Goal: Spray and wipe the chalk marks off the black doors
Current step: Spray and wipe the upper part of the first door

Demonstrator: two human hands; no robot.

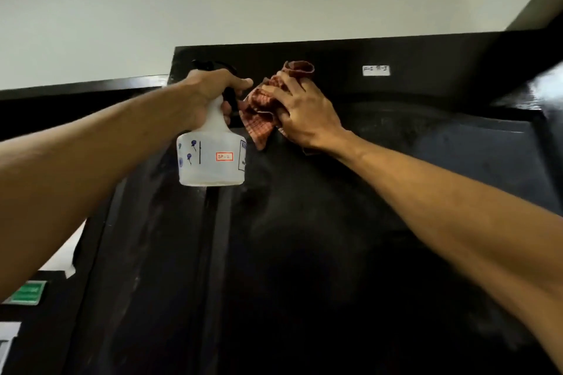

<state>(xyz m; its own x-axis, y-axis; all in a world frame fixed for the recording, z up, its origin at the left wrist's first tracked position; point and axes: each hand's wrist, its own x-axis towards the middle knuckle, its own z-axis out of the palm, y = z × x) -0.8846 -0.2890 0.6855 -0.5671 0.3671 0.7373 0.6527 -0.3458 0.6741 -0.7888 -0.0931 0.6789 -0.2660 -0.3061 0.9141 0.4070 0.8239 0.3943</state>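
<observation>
My left hand (pixel 210 91) grips the neck and black trigger head of a white translucent spray bottle (pixel 211 158), held up near the top of the black door (pixel 304 253). Just to its right, my right hand (pixel 301 113) presses a crumpled red checked cloth (pixel 265 109) against the top of the door, fingers curled over the fabric. Faint greyish smears show on the door's dark surface below the bottle and cloth.
A black door frame (pixel 426 58) runs across the top with a small white label (pixel 376 70). The white wall (pixel 122 24) lies above and to the left. A green sign (pixel 27 292) sits low at the left.
</observation>
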